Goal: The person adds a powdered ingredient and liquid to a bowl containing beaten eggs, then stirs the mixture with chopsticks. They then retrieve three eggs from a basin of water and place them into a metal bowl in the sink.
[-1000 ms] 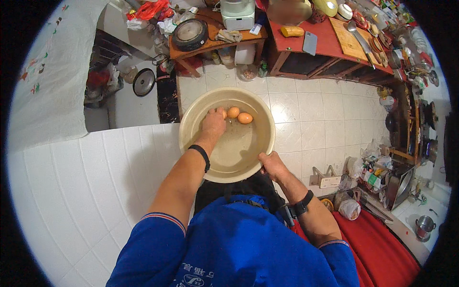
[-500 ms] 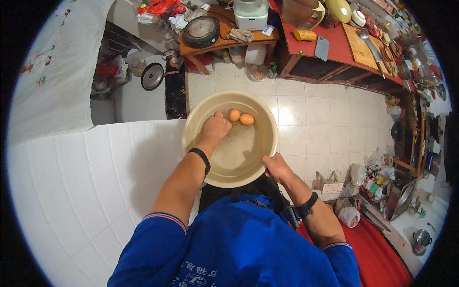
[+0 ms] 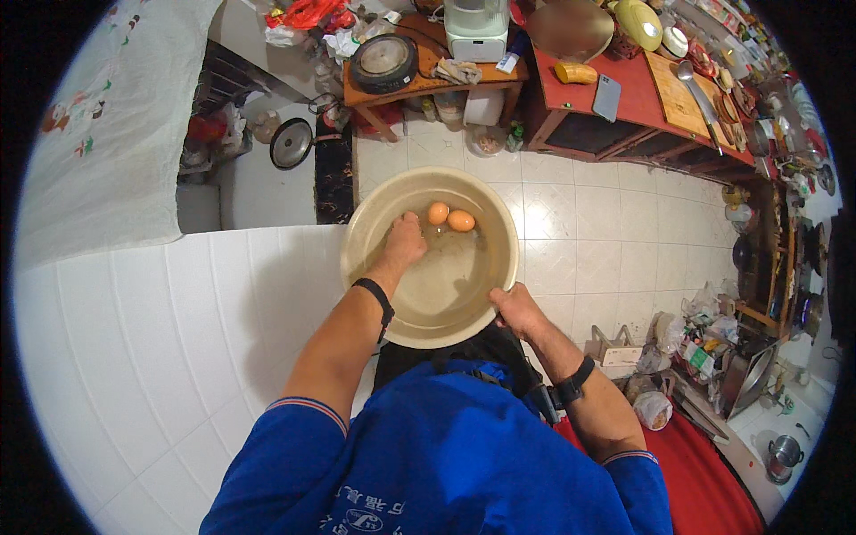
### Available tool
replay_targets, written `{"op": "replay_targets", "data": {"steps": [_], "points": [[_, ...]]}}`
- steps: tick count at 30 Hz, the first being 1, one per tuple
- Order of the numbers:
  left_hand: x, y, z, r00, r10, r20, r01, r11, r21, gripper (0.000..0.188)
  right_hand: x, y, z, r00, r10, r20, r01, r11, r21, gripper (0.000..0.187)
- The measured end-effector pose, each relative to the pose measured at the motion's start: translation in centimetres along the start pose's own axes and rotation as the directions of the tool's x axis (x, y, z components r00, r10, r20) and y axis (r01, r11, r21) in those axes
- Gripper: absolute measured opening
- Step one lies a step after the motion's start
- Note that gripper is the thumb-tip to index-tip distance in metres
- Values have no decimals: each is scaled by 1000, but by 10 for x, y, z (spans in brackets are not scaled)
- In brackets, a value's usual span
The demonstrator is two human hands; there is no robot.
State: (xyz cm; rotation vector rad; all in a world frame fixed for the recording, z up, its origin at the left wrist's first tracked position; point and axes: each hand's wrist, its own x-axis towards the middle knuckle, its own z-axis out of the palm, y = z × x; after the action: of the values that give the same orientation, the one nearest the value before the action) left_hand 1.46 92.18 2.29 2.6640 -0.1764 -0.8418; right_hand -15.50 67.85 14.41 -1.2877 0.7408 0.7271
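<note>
Below me is a round beige basin [image 3: 437,308], its bottom shiny as if wet. Two brown eggs, the left egg [image 3: 438,212] and the right egg [image 3: 461,220], lie side by side against its far inner side. My left hand [image 3: 407,241] reaches down into the basin just left of the eggs, apart from them. Its fingers look curled downward, and whatever they may hold is hidden under the hand. My right hand [image 3: 520,310] grips the basin's near right rim, thumb on top and the other fingers out of sight.
A white panelled surface [image 3: 178,330] spreads on the left. Ahead stand a wooden bench [image 3: 513,78] and a red-topped cabinet [image 3: 557,94] bearing a cutting board [image 3: 667,85] and a phone [image 3: 606,96]. Tiled floor [image 3: 597,214] lies right of the basin, with bags [image 3: 704,334] beyond.
My left hand has drawn slightly back from the eggs, its fingers more curled. My right hand keeps its grip on the rim. The eggs look unmoved.
</note>
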Motion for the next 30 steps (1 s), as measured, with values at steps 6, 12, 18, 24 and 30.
{"op": "replay_targets", "data": {"steps": [6,12,18,24,30], "points": [[9,2,-7,980,-131,152,127,991,35,34,-1,1,0,1000,-4,12,5,999,-47,28],[1,-13,13,999,-14,-51,24,980,199,38,-1,4,5,1000,10,7,-9,998,-68,31],[-15,2,-19,992,-48,120,42,998,54,57,-8,-1,8,998,54,-14,-56,980,-190,34],[-27,20,-40,977,-190,101,172,971,164,59,-13,-12,14,998,60,21,-53,968,-245,34],[-26,3,-32,980,-180,88,169,979,116,52,-4,-5,22,999,-18,43,23,995,-99,32]]}}
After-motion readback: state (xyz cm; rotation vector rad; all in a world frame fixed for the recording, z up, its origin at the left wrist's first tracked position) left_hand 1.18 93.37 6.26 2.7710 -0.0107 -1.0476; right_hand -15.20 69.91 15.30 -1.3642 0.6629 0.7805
